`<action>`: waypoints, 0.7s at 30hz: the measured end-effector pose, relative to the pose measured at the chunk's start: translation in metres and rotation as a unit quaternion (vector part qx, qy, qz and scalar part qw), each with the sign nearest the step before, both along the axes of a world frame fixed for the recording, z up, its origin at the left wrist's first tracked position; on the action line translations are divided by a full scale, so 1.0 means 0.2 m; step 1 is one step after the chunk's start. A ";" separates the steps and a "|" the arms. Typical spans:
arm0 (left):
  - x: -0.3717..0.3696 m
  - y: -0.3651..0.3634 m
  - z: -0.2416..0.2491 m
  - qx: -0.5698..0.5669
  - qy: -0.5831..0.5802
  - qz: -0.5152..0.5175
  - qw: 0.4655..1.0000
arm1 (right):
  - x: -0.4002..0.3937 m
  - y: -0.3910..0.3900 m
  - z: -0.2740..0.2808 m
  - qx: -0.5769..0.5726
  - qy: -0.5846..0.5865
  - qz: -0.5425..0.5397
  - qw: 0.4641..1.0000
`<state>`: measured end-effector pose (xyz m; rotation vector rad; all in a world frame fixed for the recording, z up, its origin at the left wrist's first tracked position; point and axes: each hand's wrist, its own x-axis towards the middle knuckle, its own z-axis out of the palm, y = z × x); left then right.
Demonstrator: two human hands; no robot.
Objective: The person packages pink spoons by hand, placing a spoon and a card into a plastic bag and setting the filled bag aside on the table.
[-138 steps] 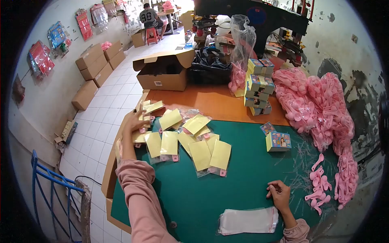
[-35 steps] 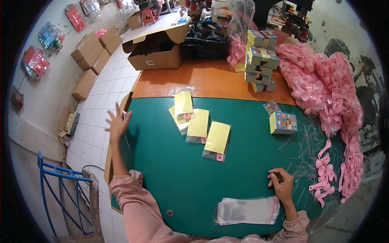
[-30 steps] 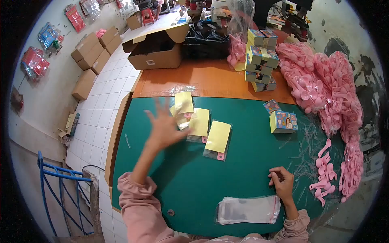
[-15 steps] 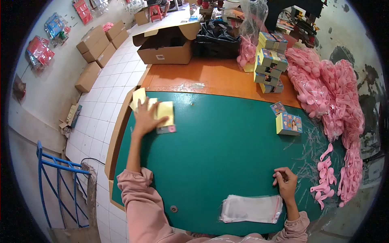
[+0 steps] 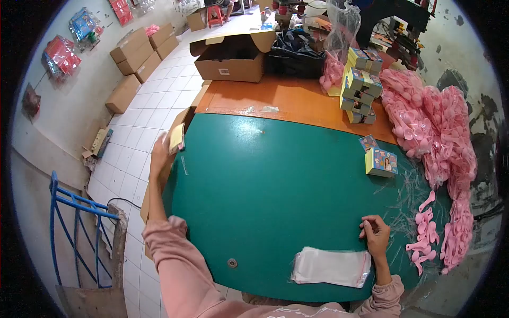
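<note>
At the table's left edge, my left hand (image 5: 159, 155) is closed around the side of a few pale yellow card packets (image 5: 176, 139) in clear wrapping. The packets are bunched and tilted over the edge; part of the fingers is hidden. My right hand (image 5: 376, 234) rests on the green table top (image 5: 275, 196) with its fingers curled in and nothing visible in them. Just below and left of it lies a stack of clear plastic bags (image 5: 331, 267). Further up on the right stands a stack of printed cards (image 5: 381, 162), with a loose card (image 5: 368, 142) behind it.
Pink spoons (image 5: 422, 241) lie at the right edge near scattered clear strips (image 5: 403, 196). Bagged pink spoons (image 5: 453, 138) hang beyond. Bundled card stacks (image 5: 362, 87) stand on the orange board (image 5: 233, 100), behind which is an open cardboard box (image 5: 230, 66). A cardboard rim (image 5: 177, 119) borders the left edge.
My left hand has swept the yellow packets left across the table to its edge, and its spread fingers have closed in. The right hand stays in place. The view has shifted slightly.
</note>
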<state>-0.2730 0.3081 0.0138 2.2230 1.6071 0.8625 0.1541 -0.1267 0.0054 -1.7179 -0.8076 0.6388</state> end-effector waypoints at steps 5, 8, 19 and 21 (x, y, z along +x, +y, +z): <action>0.09 -0.47 -0.04 0.069 0.064 -0.055 0.994 | -0.01 0.01 0.02 0.009 -0.008 0.006 1.000; 0.13 -0.63 -0.09 0.095 0.044 -0.035 0.994 | 0.01 0.00 0.02 0.005 0.013 0.017 1.000; 1.16 -1.45 0.13 -0.366 -0.302 -0.278 0.836 | 0.09 -0.20 0.40 0.088 -0.071 0.123 0.986; 1.40 -1.66 0.19 -0.495 -0.343 -0.332 0.726 | 0.03 -0.20 0.42 0.099 -0.098 0.148 0.979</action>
